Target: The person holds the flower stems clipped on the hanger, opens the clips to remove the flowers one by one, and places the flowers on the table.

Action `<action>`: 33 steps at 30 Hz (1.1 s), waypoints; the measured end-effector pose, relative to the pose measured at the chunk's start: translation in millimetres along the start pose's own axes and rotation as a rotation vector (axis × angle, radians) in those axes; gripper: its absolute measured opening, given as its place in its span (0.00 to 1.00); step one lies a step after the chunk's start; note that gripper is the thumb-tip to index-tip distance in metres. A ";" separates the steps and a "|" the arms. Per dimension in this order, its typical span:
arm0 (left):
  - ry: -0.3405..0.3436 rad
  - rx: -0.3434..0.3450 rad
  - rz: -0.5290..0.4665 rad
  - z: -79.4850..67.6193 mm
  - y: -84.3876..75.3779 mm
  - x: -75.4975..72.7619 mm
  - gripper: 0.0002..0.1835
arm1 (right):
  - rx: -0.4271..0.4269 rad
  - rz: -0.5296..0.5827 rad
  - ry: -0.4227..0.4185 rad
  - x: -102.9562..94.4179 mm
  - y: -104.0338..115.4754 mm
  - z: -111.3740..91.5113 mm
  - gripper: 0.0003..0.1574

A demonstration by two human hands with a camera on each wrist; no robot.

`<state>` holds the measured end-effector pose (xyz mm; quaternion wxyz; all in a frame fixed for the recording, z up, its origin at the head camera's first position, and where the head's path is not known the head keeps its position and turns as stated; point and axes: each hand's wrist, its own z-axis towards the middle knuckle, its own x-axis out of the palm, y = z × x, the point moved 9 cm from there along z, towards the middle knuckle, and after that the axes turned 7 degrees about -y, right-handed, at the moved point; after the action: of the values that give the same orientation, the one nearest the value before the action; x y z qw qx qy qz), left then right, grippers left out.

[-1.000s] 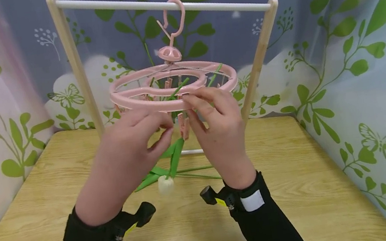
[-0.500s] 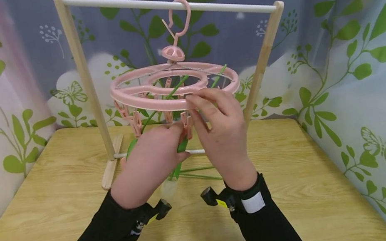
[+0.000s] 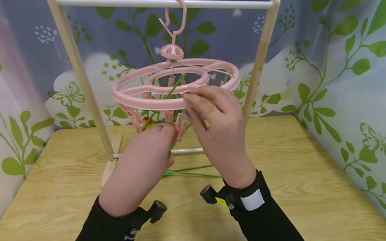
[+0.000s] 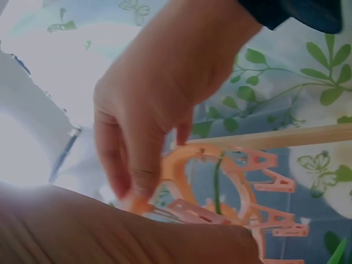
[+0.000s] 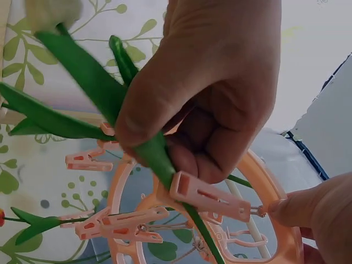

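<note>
A round pink clip hanger [image 3: 175, 83] hangs by its hook from a rack. My right hand [image 3: 217, 121] pinches the front of its outer ring between thumb and fingers. Below the ring, my left hand [image 3: 142, 162] sits beside a pink clothespin [image 3: 181, 125]. In the right wrist view, the left hand [image 5: 209, 93] pinches a tulip by its green leaves [image 5: 82, 71], and the white bloom [image 5: 52, 14] shows at the top edge. That tulip's stem runs past the clothespin [image 5: 212, 195] hanging from the rim. From the head, the bloom is hidden behind the left hand.
The rack has wooden posts [image 3: 77, 71] and a white rod [image 3: 159, 1]. Several other clothespins [image 3: 133, 117] hang left of centre, near a red bloom [image 3: 147, 121]. Green stems [image 3: 193, 173] lie on the wooden table [image 3: 304, 204]. A patterned curtain [image 3: 352, 70] stands behind.
My left hand has moved right and in under the ring, and now holds the tulip that hung below the clothespin. My right hand stays at the rim.
</note>
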<state>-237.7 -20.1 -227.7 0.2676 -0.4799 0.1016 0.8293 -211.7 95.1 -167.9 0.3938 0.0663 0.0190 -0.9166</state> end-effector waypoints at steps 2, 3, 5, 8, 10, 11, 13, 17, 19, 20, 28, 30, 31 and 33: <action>0.019 -0.003 0.010 -4.0 -0.5 -3.1 0.13 | 0.000 -0.009 0.006 1.2 0.4 -0.6 0.12; 0.033 -0.009 0.012 -5.6 -0.3 -4.3 0.13 | 0.000 -0.016 0.011 2.1 0.5 -1.0 0.12; 0.066 -0.032 0.012 -9.0 2.0 -6.3 0.13 | -0.006 -0.027 0.021 4.2 2.2 -1.3 0.12; 0.106 -0.073 0.014 -11.1 7.0 -9.7 0.13 | -0.020 -0.043 0.031 6.4 4.6 -2.1 0.12; 0.109 -0.085 0.017 -11.4 9.7 -12.7 0.15 | -0.028 -0.048 0.033 7.4 5.8 -2.3 0.12; 0.103 -0.086 0.018 -11.1 10.8 -14.6 0.16 | -0.030 -0.049 0.031 7.4 5.9 -2.4 0.12; 0.082 -0.084 0.030 -10.6 13.0 -18.3 0.20 | -0.033 -0.045 0.026 7.3 5.8 -2.3 0.12; 0.045 -0.071 0.061 -10.3 15.6 -24.3 0.23 | -0.035 -0.026 0.027 7.1 4.9 -2.1 0.11; 0.037 -0.067 0.072 -10.1 15.9 -25.3 0.21 | -0.039 -0.009 0.034 7.1 4.1 -1.9 0.11; 0.036 -0.064 0.075 -9.9 15.7 -25.4 0.19 | -0.040 0.002 0.037 6.7 3.7 -1.8 0.11; 0.036 -0.063 0.069 -9.3 15.2 -23.7 0.13 | -0.072 0.138 -0.052 -10.7 4.5 -3.2 0.12; 0.037 -0.063 0.059 -8.8 15.4 -23.1 0.12 | -0.089 0.199 -0.111 -20.2 5.9 -4.3 0.10; 0.037 -0.064 0.054 -8.5 15.6 -22.8 0.12 | -0.102 0.229 -0.134 -24.2 6.8 -4.9 0.09; 0.035 -0.068 0.047 -8.1 16.3 -22.6 0.11 | -0.126 0.280 -0.144 -28.9 8.6 -5.7 0.11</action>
<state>-231.6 -45.0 -214.2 0.2296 -0.5006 0.0891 0.8299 -185.2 110.5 -169.4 0.5215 -0.0224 0.0386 -0.8521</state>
